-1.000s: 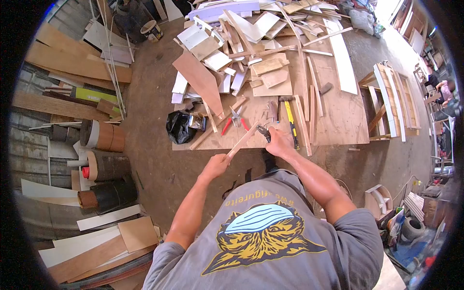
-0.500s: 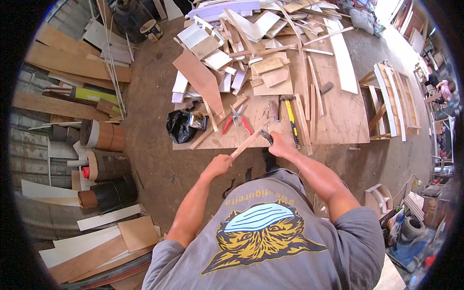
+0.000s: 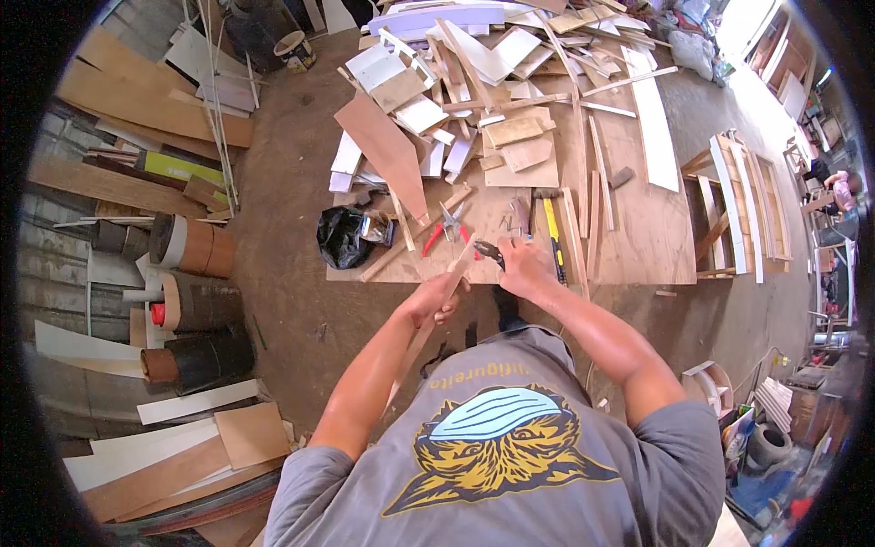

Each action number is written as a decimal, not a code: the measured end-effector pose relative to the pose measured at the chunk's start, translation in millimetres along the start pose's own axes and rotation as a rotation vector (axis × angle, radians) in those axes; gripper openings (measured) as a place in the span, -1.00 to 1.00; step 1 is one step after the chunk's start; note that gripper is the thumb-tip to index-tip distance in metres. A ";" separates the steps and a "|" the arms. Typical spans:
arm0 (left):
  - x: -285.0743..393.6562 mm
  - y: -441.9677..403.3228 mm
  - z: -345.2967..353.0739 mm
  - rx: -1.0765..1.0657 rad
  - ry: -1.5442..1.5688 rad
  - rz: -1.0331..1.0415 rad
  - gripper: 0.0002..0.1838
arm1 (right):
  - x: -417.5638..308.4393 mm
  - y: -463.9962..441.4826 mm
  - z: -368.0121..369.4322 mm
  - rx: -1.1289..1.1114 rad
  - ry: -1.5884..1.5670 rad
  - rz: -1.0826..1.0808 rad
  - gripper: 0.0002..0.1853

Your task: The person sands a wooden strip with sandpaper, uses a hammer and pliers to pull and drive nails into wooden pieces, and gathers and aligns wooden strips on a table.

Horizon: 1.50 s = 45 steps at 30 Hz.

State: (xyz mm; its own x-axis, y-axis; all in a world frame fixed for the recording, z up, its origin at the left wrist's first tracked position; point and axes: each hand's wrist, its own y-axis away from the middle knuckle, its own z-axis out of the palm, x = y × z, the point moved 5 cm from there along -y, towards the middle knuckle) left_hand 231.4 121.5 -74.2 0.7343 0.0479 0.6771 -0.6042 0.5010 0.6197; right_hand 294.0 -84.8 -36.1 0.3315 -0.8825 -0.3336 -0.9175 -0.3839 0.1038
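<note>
A thin wooden strip [image 3: 416, 351] runs diagonally through my left hand [image 3: 434, 299], whose fingers are wrapped round it; its upper end reaches the table's front edge. My right hand [image 3: 529, 268] grips dark pliers [image 3: 489, 252], with the jaws pointing left, close beside the strip's upper end. Whether the jaws touch the wood I cannot tell. Just beyond, red-handled pliers [image 3: 447, 228] lie spread on the plywood tabletop [image 3: 652, 246]. A hammer with a yellow and black handle [image 3: 553, 235] rests to the right of them, near several small metal pieces.
Wood offcuts [image 3: 510, 137] are heaped across the table's far side. A black plastic bag [image 3: 342, 239] sits at its front left corner. Rolls of sheet material [image 3: 205, 310] and boards [image 3: 251, 436] line the left. A wooden frame [image 3: 743, 205] stands right; another person [image 3: 840, 189] is far right.
The strip has turned steeper, its lower end now showing beside my left forearm. My left hand has moved slightly right and the pliers slightly left, off the strip's end.
</note>
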 end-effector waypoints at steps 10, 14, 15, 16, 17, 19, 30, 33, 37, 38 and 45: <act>6.1 -23.2 -19.9 0.516 -0.815 0.328 -0.40 | -12.1 -5.2 -5.4 0.042 0.134 -0.003 -0.68; 6.9 -21.0 -17.9 0.542 -0.940 0.357 -0.38 | -14.9 -7.8 -1.6 0.016 0.098 -0.014 -0.74; 7.0 -20.6 -18.0 0.538 -0.943 0.321 -0.39 | -15.7 -9.2 -0.7 -0.015 0.089 -0.013 -0.74; 7.4 -20.6 -18.4 0.534 -0.947 0.284 -0.40 | -16.2 -10.7 1.5 -0.018 0.069 -0.018 -0.74; 7.6 -20.8 -18.9 0.530 -0.950 0.247 -0.41 | -16.6 -12.2 5.7 -0.021 0.049 -0.022 -0.74; 10.2 -25.6 -13.0 0.510 -0.535 0.083 -0.41 | -20.8 -13.2 11.6 -0.050 0.019 -0.016 -0.73; -10.6 -59.3 -48.6 0.651 -0.644 0.308 -0.32 | -21.7 -17.9 26.8 -0.122 -0.091 0.059 -0.67; -7.5 -56.1 -48.3 0.665 -0.709 0.297 -0.32 | -19.4 -17.5 29.6 -0.163 -0.135 0.059 -0.66; -2.1 -45.3 -45.0 0.657 -0.703 0.314 -0.30 | -23.9 -9.7 18.1 -0.187 -0.203 0.084 -0.68; -0.7 -42.5 -43.4 0.648 -0.688 0.319 -0.30 | -21.6 -10.4 24.2 -0.178 -0.211 0.081 -0.69; 2.0 -34.7 -42.2 0.658 -0.613 0.382 -0.32 | -26.0 -8.5 21.4 -0.135 -0.276 0.065 -0.68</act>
State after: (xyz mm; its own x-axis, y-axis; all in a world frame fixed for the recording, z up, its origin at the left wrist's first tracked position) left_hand 266.8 140.6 -111.0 0.2769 -0.4443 0.8520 -0.9569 -0.0460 0.2869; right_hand 288.5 -52.8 -48.4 0.1839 -0.8062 -0.5623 -0.8913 -0.3780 0.2505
